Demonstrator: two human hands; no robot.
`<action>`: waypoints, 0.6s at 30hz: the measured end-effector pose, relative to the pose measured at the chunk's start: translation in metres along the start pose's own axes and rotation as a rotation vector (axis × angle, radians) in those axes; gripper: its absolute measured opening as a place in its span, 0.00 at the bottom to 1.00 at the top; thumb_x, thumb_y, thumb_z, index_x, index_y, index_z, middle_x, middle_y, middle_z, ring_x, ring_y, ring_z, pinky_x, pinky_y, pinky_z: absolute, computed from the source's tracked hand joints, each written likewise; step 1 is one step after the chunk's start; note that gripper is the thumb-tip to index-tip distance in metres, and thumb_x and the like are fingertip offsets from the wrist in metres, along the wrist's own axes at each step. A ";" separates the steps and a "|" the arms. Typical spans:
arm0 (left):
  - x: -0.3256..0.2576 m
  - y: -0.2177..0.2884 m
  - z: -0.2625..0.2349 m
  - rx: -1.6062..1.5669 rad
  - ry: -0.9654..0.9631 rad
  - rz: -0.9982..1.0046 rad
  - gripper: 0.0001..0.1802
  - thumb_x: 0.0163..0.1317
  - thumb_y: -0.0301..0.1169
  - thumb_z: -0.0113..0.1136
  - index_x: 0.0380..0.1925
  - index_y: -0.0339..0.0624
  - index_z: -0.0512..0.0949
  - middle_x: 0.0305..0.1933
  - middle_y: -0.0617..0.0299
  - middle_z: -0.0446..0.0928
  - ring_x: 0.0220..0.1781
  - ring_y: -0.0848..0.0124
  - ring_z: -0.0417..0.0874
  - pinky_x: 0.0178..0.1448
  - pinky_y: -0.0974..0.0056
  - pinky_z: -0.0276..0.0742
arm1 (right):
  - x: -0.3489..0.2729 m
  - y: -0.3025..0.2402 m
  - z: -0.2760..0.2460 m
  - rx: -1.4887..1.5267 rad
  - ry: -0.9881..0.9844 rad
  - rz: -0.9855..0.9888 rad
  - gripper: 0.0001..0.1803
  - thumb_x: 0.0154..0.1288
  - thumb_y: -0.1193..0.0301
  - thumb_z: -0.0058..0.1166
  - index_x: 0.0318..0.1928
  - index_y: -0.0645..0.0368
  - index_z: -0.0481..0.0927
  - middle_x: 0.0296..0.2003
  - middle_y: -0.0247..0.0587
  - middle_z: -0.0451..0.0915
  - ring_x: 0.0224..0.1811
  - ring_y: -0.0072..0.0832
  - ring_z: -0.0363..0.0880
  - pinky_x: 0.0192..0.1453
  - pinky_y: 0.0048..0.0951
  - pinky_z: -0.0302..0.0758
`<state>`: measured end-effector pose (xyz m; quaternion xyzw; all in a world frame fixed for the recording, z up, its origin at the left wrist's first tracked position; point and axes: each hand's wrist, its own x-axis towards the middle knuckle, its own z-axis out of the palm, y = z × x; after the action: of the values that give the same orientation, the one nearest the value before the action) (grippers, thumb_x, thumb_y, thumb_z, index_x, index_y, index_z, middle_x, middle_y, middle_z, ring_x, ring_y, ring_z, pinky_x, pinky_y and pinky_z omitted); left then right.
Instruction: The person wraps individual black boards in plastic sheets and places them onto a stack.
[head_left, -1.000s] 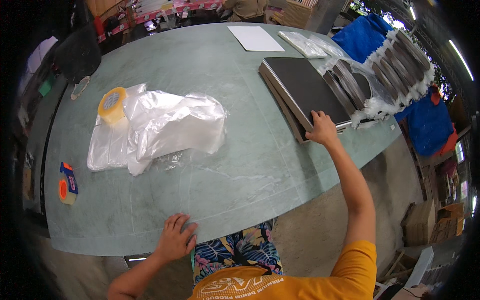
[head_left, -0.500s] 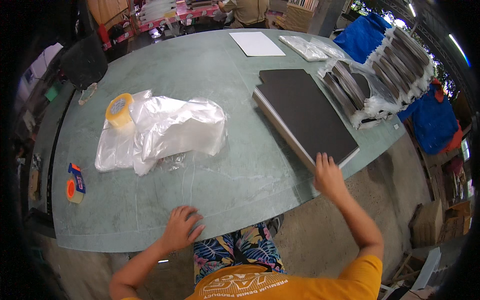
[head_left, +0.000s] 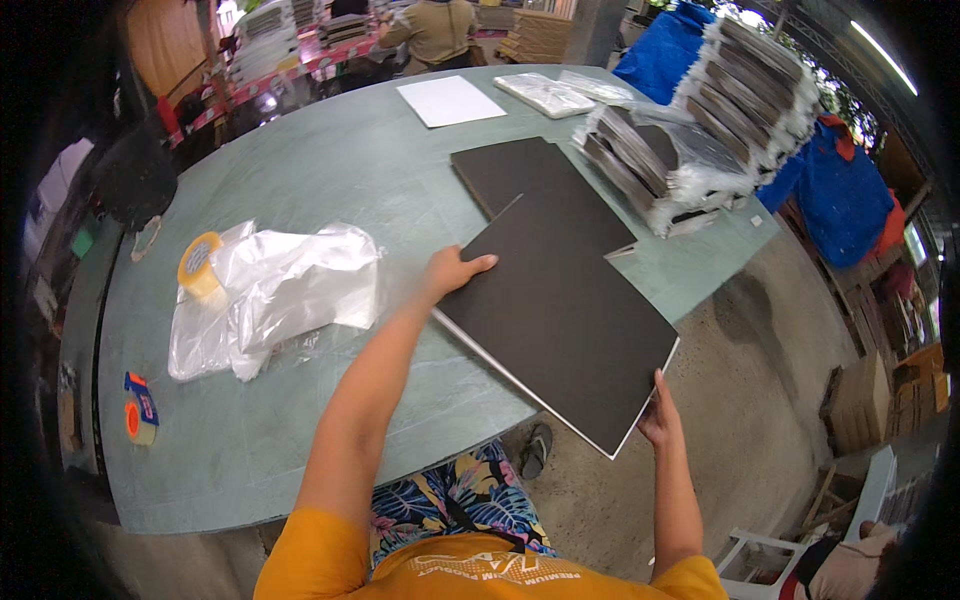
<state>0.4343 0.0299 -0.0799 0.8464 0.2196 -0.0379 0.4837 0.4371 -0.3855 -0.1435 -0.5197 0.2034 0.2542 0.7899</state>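
Note:
A large flat dark board (head_left: 570,310) with a pale edge lies tilted over the near right edge of the grey-green table (head_left: 330,180), partly overhanging it. My left hand (head_left: 452,272) grips its left edge, fingers on top. My right hand (head_left: 660,412) holds its near right corner, off the table. Another dark board (head_left: 520,175) lies flat on the table under and behind it.
Clear plastic bags (head_left: 280,290) and a yellow tape roll (head_left: 198,266) lie at the left. An orange and blue tape dispenser (head_left: 140,412) sits near the left edge. Wrapped board stacks (head_left: 690,150), a white sheet (head_left: 448,100) and a person (head_left: 435,30) are at the back.
My left hand left the table's near edge and took the board's left edge. My right hand slid the top board off the stack toward me, over the table's edge.

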 end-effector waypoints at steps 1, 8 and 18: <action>-0.016 0.004 -0.002 -0.056 -0.049 -0.036 0.36 0.45 0.50 0.61 0.46 0.32 0.69 0.43 0.46 0.73 0.43 0.60 0.76 0.46 0.61 0.70 | 0.011 -0.003 0.002 -0.003 -0.002 -0.013 0.44 0.46 0.51 0.60 0.57 0.67 0.58 0.56 0.57 0.60 0.57 0.45 0.60 0.58 0.41 0.60; -0.169 -0.061 0.006 -0.363 0.154 -0.141 0.32 0.45 0.43 0.64 0.45 0.30 0.69 0.41 0.51 0.74 0.41 0.66 0.76 0.44 0.64 0.72 | -0.015 0.022 0.007 -0.278 -0.057 -0.099 0.43 0.40 0.55 0.65 0.51 0.74 0.63 0.46 0.54 0.70 0.47 0.43 0.71 0.51 0.37 0.67; -0.381 -0.115 -0.012 -0.405 0.549 -0.080 0.33 0.39 0.24 0.67 0.48 0.33 0.65 0.46 0.57 0.72 0.48 0.69 0.72 0.53 0.65 0.67 | -0.058 0.080 0.072 -0.374 -0.478 -0.499 0.44 0.36 0.55 0.68 0.49 0.71 0.63 0.43 0.45 0.70 0.45 0.34 0.69 0.50 0.32 0.66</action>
<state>0.0421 -0.0376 -0.0602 0.7026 0.3778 0.2165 0.5628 0.3465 -0.3032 -0.1399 -0.6141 -0.1687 0.2010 0.7443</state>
